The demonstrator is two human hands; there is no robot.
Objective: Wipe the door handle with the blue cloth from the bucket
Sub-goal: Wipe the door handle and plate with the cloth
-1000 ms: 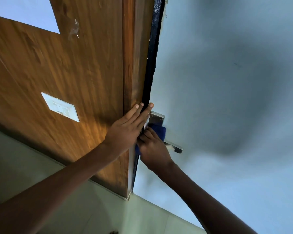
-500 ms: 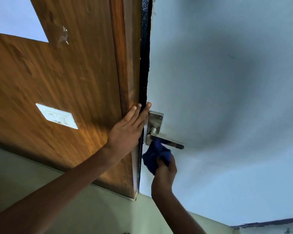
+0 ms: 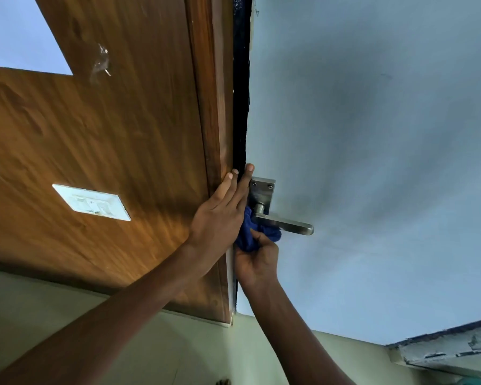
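Blue cloth, bunched into a soft wad, sits in the right hand, whose fingers are curled closed around it from below. The hand pushes the wad up against the underside of the door handle, near the round neck where the lever joins its square plate; I judge this grip is chosen so the cloth can rub the lower face of the lever, which is difficult to reach from above. The outer half of the lever is bare and not touched by the cloth. Just beside it, the left hand lies flat, its fingers straight and together, holding nothing. It presses on the edge of the wooden frame, with the fingertips over the dark gap next to the grey-blue door, probably to steady the body or the door during the rubbing. This hand covers part of the cloth and the left edge of the plate, so I cannot tell how far the cloth wraps around the neck. Farther to the left, a white switch plate is on the wood panel, too blurred to read. The bucket is not visible, and both forearms are cut off at the bottom edge.
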